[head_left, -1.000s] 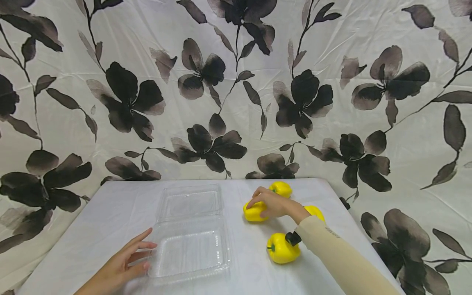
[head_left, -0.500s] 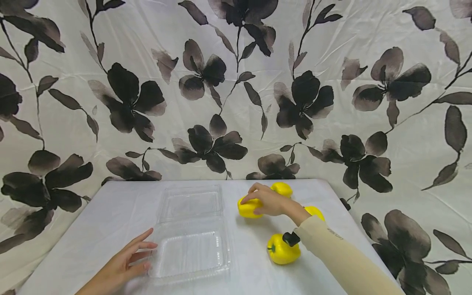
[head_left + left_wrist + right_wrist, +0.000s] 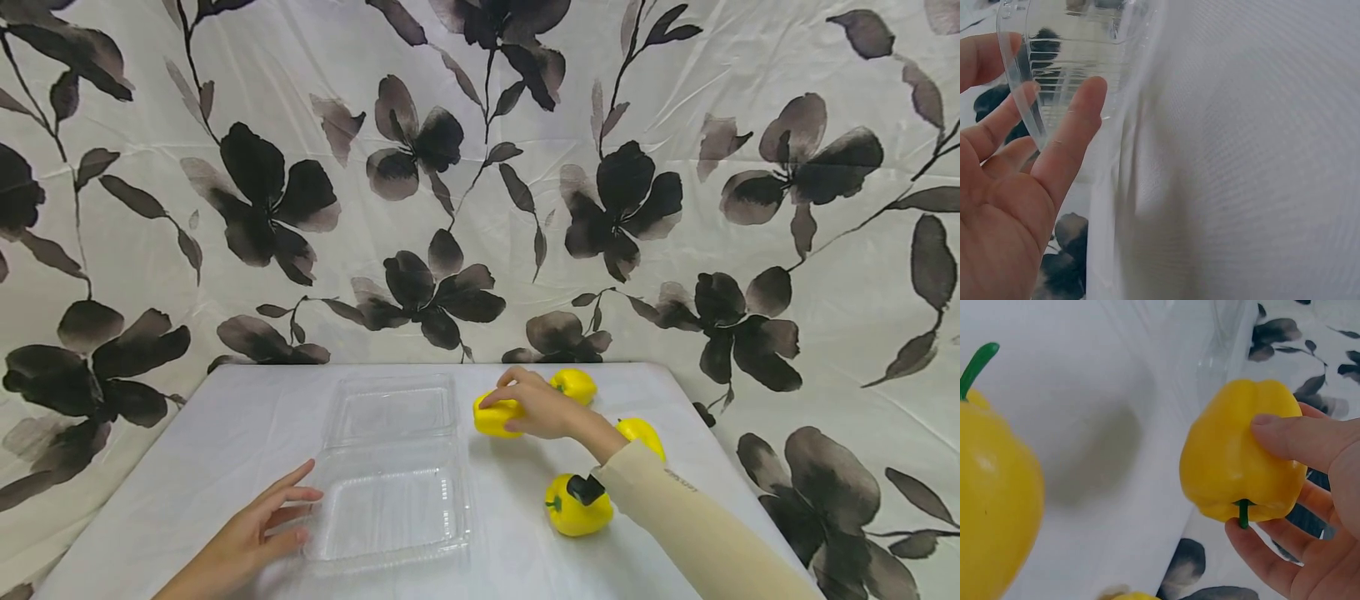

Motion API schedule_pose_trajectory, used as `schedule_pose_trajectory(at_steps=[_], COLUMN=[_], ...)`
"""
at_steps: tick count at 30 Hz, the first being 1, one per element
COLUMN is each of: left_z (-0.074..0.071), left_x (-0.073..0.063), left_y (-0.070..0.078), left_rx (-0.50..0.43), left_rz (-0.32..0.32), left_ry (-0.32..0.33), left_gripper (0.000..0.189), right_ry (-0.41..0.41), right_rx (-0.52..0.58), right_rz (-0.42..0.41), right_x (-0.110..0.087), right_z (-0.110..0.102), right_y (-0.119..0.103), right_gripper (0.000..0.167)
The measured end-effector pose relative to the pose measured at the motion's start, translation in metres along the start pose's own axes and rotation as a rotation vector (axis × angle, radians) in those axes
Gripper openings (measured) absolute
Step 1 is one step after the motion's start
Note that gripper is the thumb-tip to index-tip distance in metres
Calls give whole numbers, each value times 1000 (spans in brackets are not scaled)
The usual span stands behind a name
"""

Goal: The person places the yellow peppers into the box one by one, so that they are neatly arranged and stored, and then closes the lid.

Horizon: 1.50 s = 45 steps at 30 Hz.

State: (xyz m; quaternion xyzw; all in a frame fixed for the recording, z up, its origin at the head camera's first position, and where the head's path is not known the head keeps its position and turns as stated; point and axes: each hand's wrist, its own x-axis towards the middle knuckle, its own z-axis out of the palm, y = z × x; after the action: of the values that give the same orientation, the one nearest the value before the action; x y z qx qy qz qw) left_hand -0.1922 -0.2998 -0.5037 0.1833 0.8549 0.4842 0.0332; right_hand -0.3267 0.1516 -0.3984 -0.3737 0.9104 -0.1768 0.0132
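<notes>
In the head view my right hand grips a yellow bell pepper between thumb and fingers, held up over the table to the right of the clear plastic clamshell container. Its green stem shows in the right wrist view, and a shadow lies on the cloth. The clamshell lies unfolded, its lid on the far side. At the container's left edge my left hand has its fingers extended and spread, fingertips right at the rim, as the left wrist view shows from close by.
More yellow bell peppers stand on the white-clothed table: a near one, one partly behind the right forearm, and a far one. A floral curtain hangs behind the table.
My right hand has lifted the bell pepper and carried it left toward the container. The left hand stays at the container's edge, and the other peppers have not moved.
</notes>
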Motion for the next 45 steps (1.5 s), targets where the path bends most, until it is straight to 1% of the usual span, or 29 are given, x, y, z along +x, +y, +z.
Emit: schedule_pose_trajectory(at_steps=[6,8,10,18,24,29,37,40,45], left_z=[1,2,2,4,5,5,6,6,5], left_x=[1,2,2,4,4,4,5,6,6], left_y=[1,1,1,2,1,1,1,2,1], left_rx=[1,5,7,18,26,29,13,10,17], left_rz=[0,14,14,-21,5,12,28,14,-4], left_ry=[9,10,13,21,30,36,18,7,1], left_gripper=[40,39,39,41,40,40,39,39,39], right_ry=[13,21,26,55,55,58,67,70,68], right_rx=[10,12,15,38,50,59,43,37,65], right_rz=[19,23,25,25,16,7,-9,-13,-5], right_x=[0,0,0,3,6,12,19,20,23], right_z=[0,0,1,3,7,13,20,23,26], right_y=[-10,-12,-15,-30,-44,-55,-69,-74,-83], right_gripper=[45,45,45,46,47,45,45,45,44])
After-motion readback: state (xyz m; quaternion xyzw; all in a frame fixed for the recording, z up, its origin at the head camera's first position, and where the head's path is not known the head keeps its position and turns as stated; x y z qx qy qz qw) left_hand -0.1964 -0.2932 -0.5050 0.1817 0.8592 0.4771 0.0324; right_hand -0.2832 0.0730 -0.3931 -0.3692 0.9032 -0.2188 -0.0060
